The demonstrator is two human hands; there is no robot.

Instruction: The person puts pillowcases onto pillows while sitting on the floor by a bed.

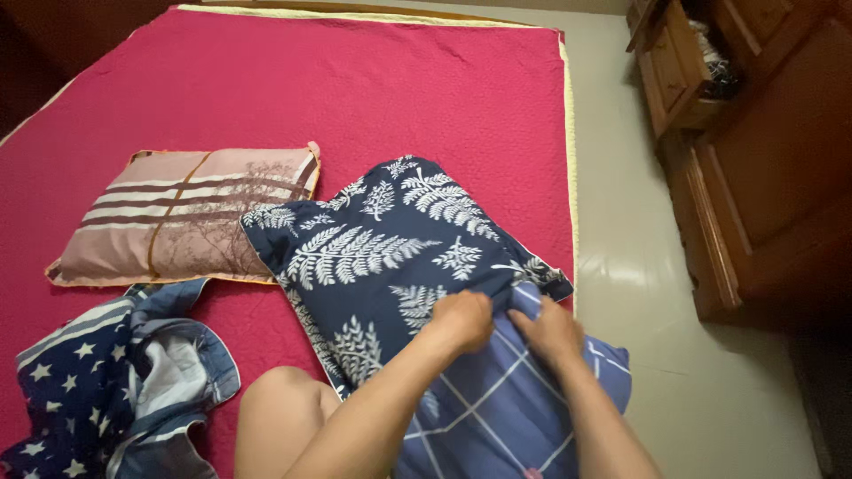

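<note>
- A bed with a red quilted cover (373,80) fills most of the view; a pale glossy floor (648,266) runs along its right side, and a dark wooden dresser (754,177) stands beyond, one drawer pulled open.
- The pillow (515,408) lies near, at the bed's right edge; its own fabric is periwinkle blue with thin white grid lines, soft and plump.
- The fern case (382,257), navy cloth printed with white fern leaves, covers the pillow's far part; its open edge lies bunched across the pillow about the middle.
- As I judge it, the casing is roughly half done: the far half is inside, while the near blue half is bare.
- The left hand (461,321) is curled closed, pinching the bunched edge of the fern case.
- The right hand (552,330) lies just beside it, fingers bent over the blue pillow at the case's edge; how firmly it grips I cannot tell.
- A bare knee (275,404) rests on the bed to the left of the forearms.
- Farther left, a pink pillow (186,213) with brown and white stripes and orange piping lies flat, its right corner touching the fern case.
- Near left, a crumpled star cloth (80,390), navy with white stars and stripes, lies in loose folds.
</note>
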